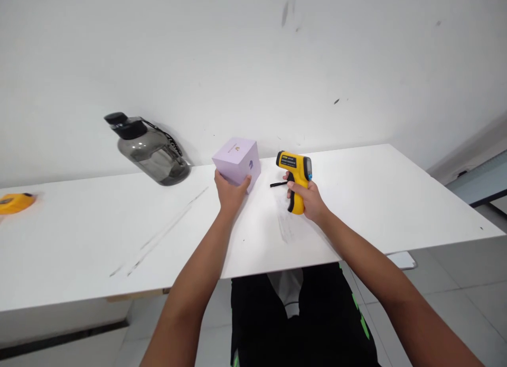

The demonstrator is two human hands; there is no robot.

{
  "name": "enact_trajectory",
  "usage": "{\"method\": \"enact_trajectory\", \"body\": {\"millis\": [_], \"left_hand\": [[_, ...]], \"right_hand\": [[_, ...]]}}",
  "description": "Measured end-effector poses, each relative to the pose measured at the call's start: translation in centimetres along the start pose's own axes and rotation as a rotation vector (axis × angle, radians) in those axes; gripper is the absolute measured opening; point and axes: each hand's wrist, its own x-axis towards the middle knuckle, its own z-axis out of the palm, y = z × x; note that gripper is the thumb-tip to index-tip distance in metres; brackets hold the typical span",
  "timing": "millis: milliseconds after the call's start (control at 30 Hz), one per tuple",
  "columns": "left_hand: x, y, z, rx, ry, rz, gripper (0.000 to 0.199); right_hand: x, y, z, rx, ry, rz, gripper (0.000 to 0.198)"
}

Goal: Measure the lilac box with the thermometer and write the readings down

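Note:
My left hand grips a lilac cardboard box from its near side, thumb on the right face and fingers on the left. The box has a small gold mark on top and a dark purple mark on one face. To the right, my right hand is wrapped round the handle of a yellow and black infrared thermometer, its nose pointing left. Just left of the handle a thin black stick-like piece shows, partly hidden by my fingers.
A large grey see-through water bottle with a black lid and strap stands at the back left by the wall. An orange-yellow object lies at the far left of the white table. Below the right front edge is a white flat object.

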Motion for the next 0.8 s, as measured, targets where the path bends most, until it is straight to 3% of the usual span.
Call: {"method": "enact_trajectory", "body": {"millis": [133,400,800], "left_hand": [[-0.1,1.0,0.0,-0.124,0.053,-0.134,0.084],[-2.2,3.5,0.2,-0.189,-0.146,-0.044,0.073],[-2.1,3.2,0.3,-0.239,-0.145,-0.070,0.067]], "right_hand": [[-0.1,0.5,0.2,-0.155,-0.036,0.037,0.043],[-0.6,0.4,0.3,-0.325,-0.060,-0.004,0.037],[-1.2,0.2,1.1,-0.366,-0.076,0.101,0.033]]}}
